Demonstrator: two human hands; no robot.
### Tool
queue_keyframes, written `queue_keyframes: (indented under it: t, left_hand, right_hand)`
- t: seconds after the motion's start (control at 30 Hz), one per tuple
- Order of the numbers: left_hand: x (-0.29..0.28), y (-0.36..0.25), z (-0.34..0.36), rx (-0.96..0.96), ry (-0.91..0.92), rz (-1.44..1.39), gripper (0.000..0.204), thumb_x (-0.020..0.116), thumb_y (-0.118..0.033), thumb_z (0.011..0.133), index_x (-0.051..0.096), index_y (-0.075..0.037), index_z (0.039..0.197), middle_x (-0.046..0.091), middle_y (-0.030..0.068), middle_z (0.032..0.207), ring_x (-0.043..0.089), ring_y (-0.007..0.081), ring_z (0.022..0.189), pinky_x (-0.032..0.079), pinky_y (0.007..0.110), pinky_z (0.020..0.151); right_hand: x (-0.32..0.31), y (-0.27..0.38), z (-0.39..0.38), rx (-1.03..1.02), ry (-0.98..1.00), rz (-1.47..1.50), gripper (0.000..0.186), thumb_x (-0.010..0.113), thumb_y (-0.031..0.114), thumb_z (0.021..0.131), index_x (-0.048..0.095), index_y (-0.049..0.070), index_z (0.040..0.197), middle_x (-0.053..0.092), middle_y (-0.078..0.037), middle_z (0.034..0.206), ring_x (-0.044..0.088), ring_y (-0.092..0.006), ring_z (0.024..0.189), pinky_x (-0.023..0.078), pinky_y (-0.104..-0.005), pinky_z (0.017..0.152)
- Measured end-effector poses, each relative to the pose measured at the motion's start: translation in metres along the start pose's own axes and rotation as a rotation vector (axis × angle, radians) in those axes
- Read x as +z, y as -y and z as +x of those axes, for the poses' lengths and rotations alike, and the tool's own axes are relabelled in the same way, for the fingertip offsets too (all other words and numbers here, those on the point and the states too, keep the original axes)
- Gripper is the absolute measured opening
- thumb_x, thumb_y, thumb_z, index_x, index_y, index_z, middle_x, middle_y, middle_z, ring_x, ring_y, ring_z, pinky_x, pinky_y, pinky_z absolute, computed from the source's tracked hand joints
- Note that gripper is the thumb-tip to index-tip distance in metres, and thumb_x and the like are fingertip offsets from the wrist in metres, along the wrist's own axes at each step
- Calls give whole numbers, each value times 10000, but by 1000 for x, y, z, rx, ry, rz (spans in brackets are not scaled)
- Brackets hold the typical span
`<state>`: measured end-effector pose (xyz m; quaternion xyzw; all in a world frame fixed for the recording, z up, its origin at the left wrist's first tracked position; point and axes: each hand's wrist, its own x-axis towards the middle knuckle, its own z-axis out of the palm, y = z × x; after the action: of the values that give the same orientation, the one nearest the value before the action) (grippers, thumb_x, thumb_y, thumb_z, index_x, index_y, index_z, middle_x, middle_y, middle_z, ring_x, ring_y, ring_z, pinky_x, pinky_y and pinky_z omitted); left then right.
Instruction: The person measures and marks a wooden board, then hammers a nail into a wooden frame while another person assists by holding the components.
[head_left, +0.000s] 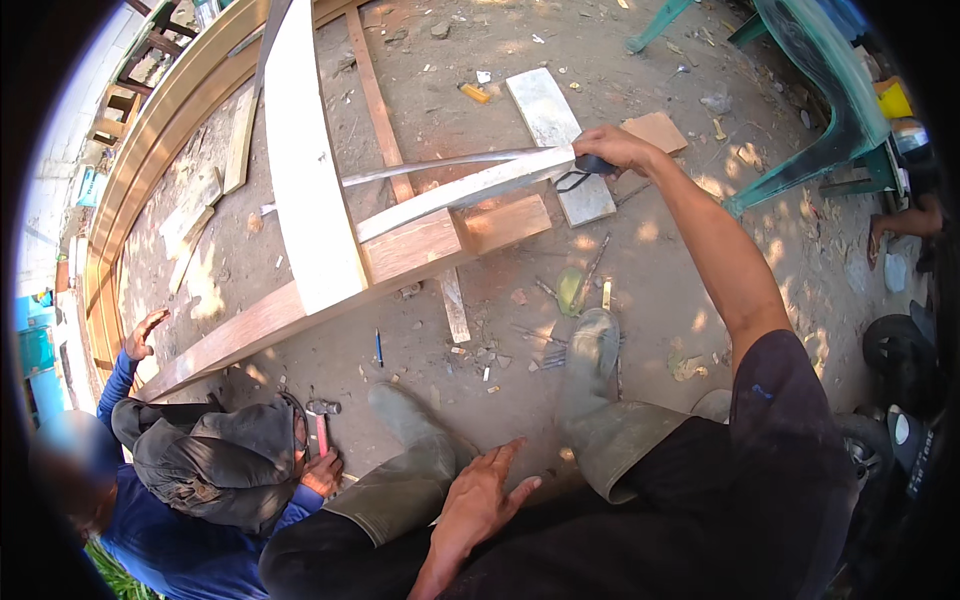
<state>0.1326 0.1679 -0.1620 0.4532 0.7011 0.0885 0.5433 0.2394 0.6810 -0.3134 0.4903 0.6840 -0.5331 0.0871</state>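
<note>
While the sun spills in patches over the dirt floor, here is the right hand (617,150) out at full reach, fingers closed on a black handle (593,165) at the far right end of a long pale strip (470,190). The glare is harsh there, so whether that strip belongs to the handle or is a separate piece, I cannot tell. Handle and hand are above a whitish board (541,105) on the ground, with a brown offcut (656,132) just to the right. Follow the pale strip leftward: it runs along the upper side of a thick reddish beam (240,340) and meets a broad white plank (310,160) that crosses the beam at a steep angle. A thin grey strip (450,163) runs just above it, and a narrow batten (375,90) passes beneath the lot. Down to the left hand (480,505) now, and that one grips nothing: fingers spread, thumb out, hanging between the knees, near a grey-green boot (410,420). On the ground ahead, a slim blue pen-like stick (379,347); farther up, a small orange item (474,92). Over on the left side, a co-worker in blue sleeves (180,535) crouches, one hand at a red-handled hammer (320,422), the other raised near the beam's lower end. Top right, a green plastic chair (815,120) stands on the dirt.
</note>
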Motion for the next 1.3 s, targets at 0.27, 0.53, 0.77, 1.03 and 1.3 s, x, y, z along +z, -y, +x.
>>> queue_keyframes:
  t: [0.27, 0.53, 0.77, 1.03, 1.3]
  left_hand:
    - [9, 4, 12, -32, 14, 42, 651, 746, -362, 970, 518, -90, 1516, 648, 228, 1383, 622, 400, 1280, 502, 475, 1075]
    - [19, -5, 17, 40, -11, 111, 605, 766, -317, 958, 568, -56, 1466, 680, 227, 1337, 675, 378, 1209, 526, 455, 1031]
    - [29, 22, 8, 50, -20, 131, 538, 741, -203, 946, 579, -20, 1426, 673, 270, 1301, 642, 450, 1226, 520, 476, 1025]
    - [29, 78, 6, 156, 19, 495, 508, 720, -178, 920, 611, -33, 1394, 683, 241, 1308, 644, 431, 1229, 519, 478, 1028]
    - [29, 100, 15, 254, 62, 674, 485, 699, -153, 894, 643, -45, 1363, 693, 211, 1315, 646, 411, 1233, 518, 480, 1032]
  right_hand:
    - [-42, -75, -66, 216, -275, 252, 521, 711, 572, 909, 716, 80, 1078, 650, -25, 914, 605, -134, 766, 526, -301, 611]
    - [-12, -189, -197, 467, -459, -75, 689, 743, 544, 834, 637, 28, 1278, 746, -138, 998, 735, -241, 877, 587, -381, 689]
    - [93, -300, -291, 576, -659, -333, 818, 742, 491, 858, 474, 115, 1532, 688, -162, 1315, 644, -391, 1273, 518, -503, 1064]
    - [74, -257, -436, 98, -1352, 159, 381, 720, 270, 952, 726, 70, 1277, 744, -170, 1039, 733, -240, 861, 585, -391, 745]
    - [111, -397, -482, 618, -886, 128, 201, 671, 145, 927, 816, 52, 1032, 778, -146, 863, 749, -204, 760, 587, -373, 677]
